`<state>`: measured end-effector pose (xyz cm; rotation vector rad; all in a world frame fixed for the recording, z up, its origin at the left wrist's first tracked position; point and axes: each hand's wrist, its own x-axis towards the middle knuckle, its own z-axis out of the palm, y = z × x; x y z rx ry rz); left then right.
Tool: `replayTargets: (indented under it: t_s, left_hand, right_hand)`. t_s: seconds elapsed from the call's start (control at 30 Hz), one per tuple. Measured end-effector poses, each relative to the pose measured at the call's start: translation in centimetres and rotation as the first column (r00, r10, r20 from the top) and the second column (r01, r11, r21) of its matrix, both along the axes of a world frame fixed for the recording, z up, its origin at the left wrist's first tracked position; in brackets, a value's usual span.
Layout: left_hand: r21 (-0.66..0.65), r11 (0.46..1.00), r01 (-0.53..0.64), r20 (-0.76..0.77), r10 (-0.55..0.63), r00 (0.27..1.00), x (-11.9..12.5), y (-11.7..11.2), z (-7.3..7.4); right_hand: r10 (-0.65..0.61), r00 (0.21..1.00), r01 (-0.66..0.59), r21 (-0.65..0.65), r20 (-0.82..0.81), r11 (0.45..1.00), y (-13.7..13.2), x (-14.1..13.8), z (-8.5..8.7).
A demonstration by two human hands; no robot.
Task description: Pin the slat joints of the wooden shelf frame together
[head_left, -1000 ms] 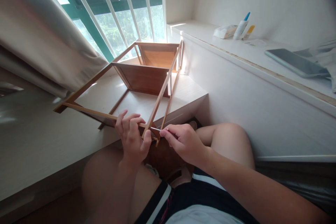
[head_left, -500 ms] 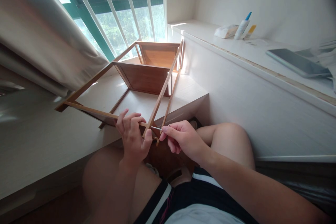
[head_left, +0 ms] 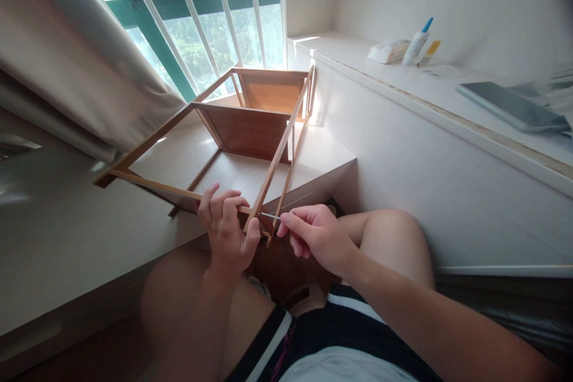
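Note:
A brown wooden shelf frame (head_left: 257, 131) lies on its side on the pale ledge, its near end jutting past the edge toward me. My left hand (head_left: 228, 230) is wrapped over the board at that near end, fingers on top and thumb by the corner post. Pinched in my right hand (head_left: 313, 230) is a thin metal rod (head_left: 271, 215) that looks like a hex key. Its tip meets the post at the near corner, just right of my left thumb. The rod's other end is hidden in my fingers.
On the raised white counter (head_left: 358, 68) at right are a phone (head_left: 510, 106), a white-and-blue tube (head_left: 416, 48), a yellow-capped item (head_left: 432, 51) and a white packet (head_left: 388, 52). A curtain (head_left: 80, 65) hangs at left beside the barred window (head_left: 201, 18).
My right hand has shifted slightly to the right, and more of the metal rod shows between it and the post. My left hand keeps its hold on the frame.

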<state>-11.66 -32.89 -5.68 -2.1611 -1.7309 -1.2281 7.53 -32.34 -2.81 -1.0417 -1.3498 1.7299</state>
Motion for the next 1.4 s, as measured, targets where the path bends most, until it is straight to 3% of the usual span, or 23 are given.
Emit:
replayTargets:
  t_s: [0.17, 0.4, 0.5, 0.7, 0.8, 0.87, 0.93, 1.03, 1.17, 1.27, 1.4]
  left_hand:
    - [-0.003, 1.000, 0.005, 0.005, -0.005, 1.000, 0.0, 0.0, 0.0]
    - [-0.001, 1.000, 0.007, 0.001, -0.007, 1.000, 0.0, 0.0, 0.1]
    - [0.000, 1.000, 0.008, 0.000, -0.008, 1.000, 0.0, 0.0, 0.1]
    - [-0.003, 1.000, 0.011, 0.006, -0.011, 1.000, 0.0, 0.0, 0.1]
    - [-0.005, 1.000, 0.012, 0.010, -0.012, 1.000, 0.0, 0.0, 0.0]
    - [-0.006, 1.000, 0.013, 0.011, -0.013, 1.000, 0.0, 0.0, 0.0]
    - [-0.006, 1.000, 0.014, 0.010, -0.014, 1.000, 0.1, 0.0, 0.1]
    - [-0.001, 1.000, 0.016, 0.009, -0.016, 1.000, 0.1, 0.0, 0.2]
    - [-0.008, 1.000, 0.014, 0.006, -0.013, 1.000, 0.1, 0.0, 0.2]
    - [-0.004, 1.000, 0.011, 0.007, -0.011, 1.000, 0.0, 0.0, 0.2]
    - [-0.004, 1.000, 0.011, 0.007, -0.011, 1.000, 0.0, 0.0, 0.1]
  right_hand:
    - [-0.007, 0.987, -0.021, 0.178, 0.160, 0.984, -0.2, -0.1, -0.3]
    - [-0.078, 0.940, -0.061, 0.388, 0.332, 0.920, 0.0, 0.1, 0.0]
    - [-0.118, 0.898, -0.117, 0.489, 0.425, 0.865, 0.0, 0.3, 0.1]
    - [-0.206, 0.809, -0.281, 0.670, 0.550, 0.687, 0.1, 0.7, -0.2]
    - [-0.228, 0.792, -0.308, 0.693, 0.566, 0.652, 0.1, 0.7, -0.3]
    - [-0.229, 0.798, -0.294, 0.691, 0.558, 0.660, 0.1, 0.7, -0.4]
    - [-0.213, 0.821, -0.249, 0.668, 0.529, 0.701, 0.0, 0.5, -0.3]
    - [-0.153, 0.886, -0.140, 0.566, 0.438, 0.812, -0.2, 0.1, -0.4]
    - [-0.033, 0.982, -0.011, 0.228, 0.187, 0.974, -0.6, -0.6, -0.8]
    - [0.006, 0.999, -0.008, -0.056, -0.040, 0.998, -0.6, -1.1, -1.1]
    - [-0.018, 0.975, -0.040, -0.255, -0.220, 0.966, -0.5, -1.3, -1.2]
